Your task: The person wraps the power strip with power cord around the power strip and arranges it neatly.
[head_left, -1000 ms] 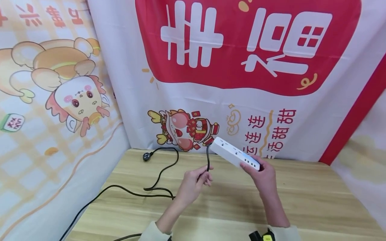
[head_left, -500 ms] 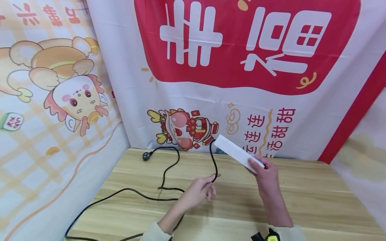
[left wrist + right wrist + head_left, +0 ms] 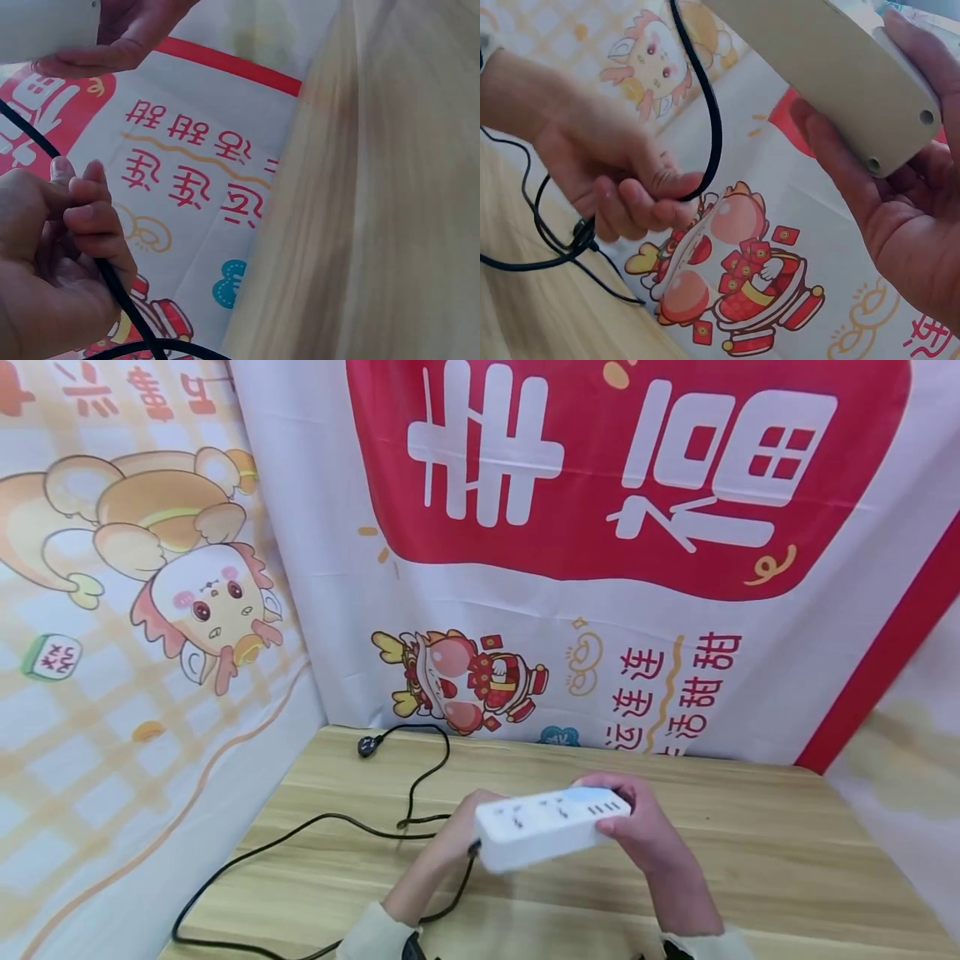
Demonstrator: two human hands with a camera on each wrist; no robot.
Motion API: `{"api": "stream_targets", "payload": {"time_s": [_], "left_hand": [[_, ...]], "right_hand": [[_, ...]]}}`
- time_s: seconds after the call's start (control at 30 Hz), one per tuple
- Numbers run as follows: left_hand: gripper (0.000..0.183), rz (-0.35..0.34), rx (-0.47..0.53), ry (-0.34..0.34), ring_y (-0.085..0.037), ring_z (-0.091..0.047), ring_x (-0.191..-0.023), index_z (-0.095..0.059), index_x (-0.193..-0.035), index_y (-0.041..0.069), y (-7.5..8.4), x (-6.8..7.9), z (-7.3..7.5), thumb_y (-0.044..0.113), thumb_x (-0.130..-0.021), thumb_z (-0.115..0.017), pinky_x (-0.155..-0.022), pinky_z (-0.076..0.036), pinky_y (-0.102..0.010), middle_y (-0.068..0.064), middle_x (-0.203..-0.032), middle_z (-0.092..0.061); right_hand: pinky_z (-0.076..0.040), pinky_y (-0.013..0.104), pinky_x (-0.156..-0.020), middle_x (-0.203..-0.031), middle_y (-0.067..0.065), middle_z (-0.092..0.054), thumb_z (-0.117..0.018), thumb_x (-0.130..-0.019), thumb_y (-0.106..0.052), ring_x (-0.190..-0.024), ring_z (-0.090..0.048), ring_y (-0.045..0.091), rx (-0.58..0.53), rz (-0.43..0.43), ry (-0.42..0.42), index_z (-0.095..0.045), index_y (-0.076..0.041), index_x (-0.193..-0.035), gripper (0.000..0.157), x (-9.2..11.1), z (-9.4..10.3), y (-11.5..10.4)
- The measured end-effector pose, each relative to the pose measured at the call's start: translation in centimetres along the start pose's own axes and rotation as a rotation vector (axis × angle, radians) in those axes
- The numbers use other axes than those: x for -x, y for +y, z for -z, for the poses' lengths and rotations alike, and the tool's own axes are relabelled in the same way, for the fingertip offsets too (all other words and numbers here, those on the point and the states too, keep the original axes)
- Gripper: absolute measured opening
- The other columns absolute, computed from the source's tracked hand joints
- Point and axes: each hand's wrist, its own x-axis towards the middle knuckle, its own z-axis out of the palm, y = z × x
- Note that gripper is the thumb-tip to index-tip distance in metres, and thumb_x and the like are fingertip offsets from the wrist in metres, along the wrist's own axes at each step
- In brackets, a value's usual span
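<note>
A white power strip (image 3: 551, 828) is held above the table by my right hand (image 3: 637, 814), which grips its end beside the USB ports. Its sockets face up in the head view. In the right wrist view the strip's plain underside (image 3: 832, 75) shows, with the right hand (image 3: 907, 202) wrapped around the end. My left hand (image 3: 67, 255) pinches the black cord (image 3: 120, 289) between thumb and curled fingers. The strip hides most of the left hand (image 3: 474, 806) in the head view. The cord's black plug (image 3: 367, 746) lies at the table's back left.
The cord (image 3: 285, 831) lies in loose loops over the left part of the wooden table (image 3: 765, 843). A printed cloth (image 3: 465, 602) hangs along the table's back edge, and another patterned cloth (image 3: 150, 677) hangs on the left.
My right hand has swung the power strip down and left, nearer to me, and turned it so the sockets show. The left hand, still on the cord, has shifted slightly left, behind the strip.
</note>
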Motion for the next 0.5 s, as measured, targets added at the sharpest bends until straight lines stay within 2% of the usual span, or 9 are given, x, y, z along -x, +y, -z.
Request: {"api": "stream_targets", "payload": {"time_s": [0.07, 0.1, 0.13, 0.23, 0.33, 0.4, 0.5], "left_hand": [[0.017, 0.018, -0.093, 0.057, -0.007, -0.056, -0.068, -0.070, -0.086, 0.003, 0.4, 0.0, 0.3, 0.008, -0.096, -0.058, -0.066, -0.049, -0.022, -0.002, -0.075, -0.066], [0.023, 0.068, -0.104, 0.071, -0.009, -0.054, -0.062, -0.071, -0.080, 0.007, 0.8, -0.1, 0.3, 0.012, -0.099, -0.058, -0.061, -0.047, -0.021, 0.001, -0.070, -0.063], [0.025, 0.077, -0.163, 0.095, -0.010, -0.052, -0.061, -0.070, -0.078, 0.010, 1.0, -0.1, 0.5, 0.011, -0.099, -0.057, -0.060, -0.044, -0.020, 0.001, -0.068, -0.061], [0.027, 0.042, -0.278, 0.172, -0.008, -0.048, -0.056, -0.069, -0.075, 0.013, 1.5, 0.1, 1.0, 0.009, -0.099, -0.057, -0.051, -0.040, -0.019, 0.000, -0.064, -0.059], [0.025, -0.001, -0.369, 0.227, -0.005, -0.048, -0.054, -0.071, -0.076, 0.015, 2.0, 0.3, 1.6, 0.007, -0.097, -0.059, -0.049, -0.039, -0.019, 0.002, -0.062, -0.059], [0.023, -0.018, -0.419, 0.256, -0.004, -0.048, -0.054, -0.073, -0.079, 0.014, 2.3, 0.4, 1.8, 0.007, -0.096, -0.060, -0.051, -0.042, -0.019, 0.005, -0.062, -0.059], [0.022, -0.033, -0.475, 0.294, -0.004, -0.048, -0.054, -0.074, -0.082, 0.015, 2.7, 0.6, 2.1, 0.005, -0.096, -0.061, -0.053, -0.043, -0.020, 0.008, -0.062, -0.058]], "right_hand": [[-0.058, 0.024, -0.075, -0.111, 0.002, -0.072, -0.068, -0.089, -0.007, -0.094, -0.069, 0.008, 0.035, -0.008, -0.075, -0.068, -0.003, -0.119, 0.030, 0.0, -0.1, 0.1], [-0.059, 0.025, -0.074, -0.111, 0.003, -0.072, -0.070, -0.088, -0.006, -0.093, -0.069, 0.009, 0.057, -0.010, -0.112, -0.067, -0.001, -0.119, 0.032, 0.0, -0.1, 0.1], [-0.059, 0.026, -0.073, -0.111, 0.004, -0.072, -0.071, -0.086, -0.005, -0.093, -0.069, 0.010, 0.087, -0.018, -0.137, -0.067, 0.001, -0.119, 0.033, 0.0, -0.2, 0.0], [-0.059, 0.028, -0.069, -0.106, 0.006, -0.073, -0.075, -0.081, -0.001, -0.089, -0.068, 0.010, 0.207, -0.064, -0.178, -0.068, 0.002, -0.116, 0.036, 0.1, -0.4, -0.3], [-0.057, 0.028, -0.065, -0.101, 0.006, -0.074, -0.079, -0.076, 0.000, -0.084, -0.067, 0.009, 0.366, -0.128, -0.193, -0.070, -0.002, -0.112, 0.037, 0.1, -0.8, -0.9], [-0.057, 0.028, -0.063, -0.097, 0.005, -0.074, -0.082, -0.076, -0.006, -0.080, -0.067, 0.009, 0.487, -0.180, -0.193, -0.072, -0.007, -0.110, 0.035, 0.0, -1.2, -1.3], [-0.055, 0.026, -0.062, -0.094, -0.001, -0.074, -0.086, -0.077, -0.022, -0.077, -0.066, 0.009, 0.666, -0.292, -0.163, -0.074, -0.016, -0.107, 0.033, -0.2, -1.9, -1.5]]}}
